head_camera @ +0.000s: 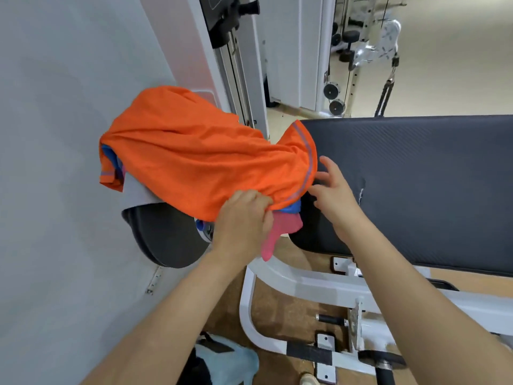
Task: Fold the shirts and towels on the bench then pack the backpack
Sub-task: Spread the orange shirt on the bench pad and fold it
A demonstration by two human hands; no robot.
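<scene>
We are looking at the orange shirt [200, 157] lying heaped up-left of both hands, its long axis running left to right. Our left hand [244, 218] is bunching its near hem; our right hand [336, 195] is hovering spread-fingered beside the striped edge, over the counter [416, 176].

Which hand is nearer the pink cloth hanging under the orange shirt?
Left. The left hand grips the orange shirt right beside the pink cloth; the right hand is farther, over the bench pad.
</scene>
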